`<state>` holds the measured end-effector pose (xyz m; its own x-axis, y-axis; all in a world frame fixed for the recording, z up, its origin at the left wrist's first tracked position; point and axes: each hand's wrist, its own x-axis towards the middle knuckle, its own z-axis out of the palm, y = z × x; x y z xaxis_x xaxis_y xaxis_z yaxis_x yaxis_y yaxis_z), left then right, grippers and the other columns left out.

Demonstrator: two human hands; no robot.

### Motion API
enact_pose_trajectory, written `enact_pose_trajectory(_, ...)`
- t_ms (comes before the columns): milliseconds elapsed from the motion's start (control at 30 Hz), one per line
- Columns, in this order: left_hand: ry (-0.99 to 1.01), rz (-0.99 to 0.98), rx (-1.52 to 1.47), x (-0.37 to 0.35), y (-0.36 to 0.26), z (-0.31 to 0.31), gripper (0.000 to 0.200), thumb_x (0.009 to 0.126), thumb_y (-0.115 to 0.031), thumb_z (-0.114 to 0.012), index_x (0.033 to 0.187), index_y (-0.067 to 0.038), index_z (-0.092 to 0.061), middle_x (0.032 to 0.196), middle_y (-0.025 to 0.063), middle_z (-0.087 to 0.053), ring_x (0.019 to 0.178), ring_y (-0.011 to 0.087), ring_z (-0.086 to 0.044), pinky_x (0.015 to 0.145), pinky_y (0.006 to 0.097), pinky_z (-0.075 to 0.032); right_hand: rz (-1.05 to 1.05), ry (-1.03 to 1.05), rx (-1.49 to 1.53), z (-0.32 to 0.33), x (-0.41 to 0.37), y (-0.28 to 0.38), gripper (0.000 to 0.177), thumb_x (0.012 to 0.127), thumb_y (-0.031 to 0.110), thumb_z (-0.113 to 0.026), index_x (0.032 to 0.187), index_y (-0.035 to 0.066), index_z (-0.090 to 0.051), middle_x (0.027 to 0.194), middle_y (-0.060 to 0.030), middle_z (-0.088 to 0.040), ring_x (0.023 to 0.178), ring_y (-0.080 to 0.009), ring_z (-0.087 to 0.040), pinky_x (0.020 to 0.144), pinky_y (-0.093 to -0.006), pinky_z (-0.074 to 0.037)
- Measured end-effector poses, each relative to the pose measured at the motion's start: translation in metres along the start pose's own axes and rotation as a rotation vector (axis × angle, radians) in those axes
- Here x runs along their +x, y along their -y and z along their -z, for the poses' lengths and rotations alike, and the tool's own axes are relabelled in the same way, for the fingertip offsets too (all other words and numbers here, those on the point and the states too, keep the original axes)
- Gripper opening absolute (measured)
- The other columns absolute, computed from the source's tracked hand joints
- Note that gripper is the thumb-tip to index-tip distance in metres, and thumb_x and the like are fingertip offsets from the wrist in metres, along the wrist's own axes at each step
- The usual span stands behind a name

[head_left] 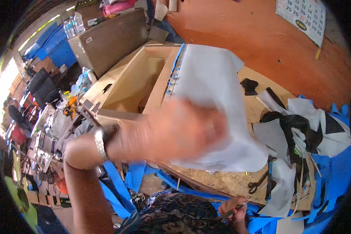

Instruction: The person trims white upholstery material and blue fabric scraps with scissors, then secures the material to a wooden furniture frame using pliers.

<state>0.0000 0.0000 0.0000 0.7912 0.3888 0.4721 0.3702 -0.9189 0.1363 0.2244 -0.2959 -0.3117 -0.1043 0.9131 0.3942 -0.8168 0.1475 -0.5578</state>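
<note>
Motion blur smears my left hand (pixel 171 130), which reaches over the near part of a white sheet (pixel 210 78) draped on the worktop (pixel 222 181). I cannot tell whether its fingers are spread. Low by my lap, my right hand (pixel 233 210) pinches a thin tool (pixel 241 204). Black scissors (pixel 259 183) lie just beside the sheet.
</note>
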Motion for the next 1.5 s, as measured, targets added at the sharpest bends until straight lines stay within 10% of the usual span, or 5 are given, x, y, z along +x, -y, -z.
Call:
enact_pose_trajectory(300,0.331,0.117,0.005,0.026,0.157,-0.032,0.036,0.097,-0.033,-0.056,0.092,0.002,-0.065,0.087,0.0249,-0.067,0.083,0.0416,-0.066,0.079,0.0487,-0.052,-0.179,-0.468,-0.114,-0.098,0.093,0.004,0.048,0.089,0.055,-0.062,0.079,0.009,-0.059,0.098,-0.0316,-0.064,0.095,-0.0506,-0.063,0.083,-0.0613,-0.049)
enact_pose_trajectory(567,0.110,-0.121,-0.181,0.018,0.180,-0.046,0.024,0.096,-0.023,-0.056,0.090,0.000,-0.063,0.084,0.0206,-0.066,0.082,0.0416,-0.064,0.078,0.0496,-0.050,0.267,-0.545,-1.153,-0.146,0.214,0.094,0.030,0.083,0.018,-0.061,0.107,0.005,-0.049,0.086,-0.0186,-0.062,0.060,-0.0243,-0.059,0.052,-0.0302,-0.045)
enact_pose_trajectory(733,0.009,0.340,-0.605,0.027,0.187,-0.003,0.021,0.095,-0.015,-0.054,0.108,-0.001,-0.061,0.094,0.0214,-0.065,0.092,0.0404,-0.065,0.082,0.0486,-0.051,-0.065,0.139,-2.220,-0.154,0.352,0.123,0.023,0.078,0.012,-0.065,0.098,0.002,-0.057,0.105,-0.0124,-0.056,0.099,-0.0292,-0.057,0.085,-0.0387,-0.046)
enact_pose_trajectory(900,-0.150,0.169,0.105,0.003,0.242,-0.043,0.059,0.095,-0.020,-0.057,0.147,-0.005,-0.034,0.128,0.0268,-0.053,0.117,0.0428,-0.055,0.099,0.0501,-0.045,-0.117,0.481,-2.615,-0.127,0.406,0.094,0.032,0.084,0.005,-0.055,0.116,0.003,-0.055,0.127,-0.0167,-0.049,0.120,-0.0360,-0.047,0.103,-0.0478,-0.039)
enact_pose_trajectory(1500,0.448,0.329,0.181,0.006,0.231,-0.052,0.066,0.093,-0.034,-0.062,0.145,-0.004,-0.035,0.135,0.0246,-0.053,0.127,0.0406,-0.051,0.104,0.0620,-0.038,-0.189,0.736,-2.623,-0.133,0.417,0.094,0.039,0.074,-0.003,-0.060,0.113,-0.001,-0.063,0.143,-0.0186,-0.048,0.135,-0.0373,-0.042,0.111,-0.0473,-0.038)
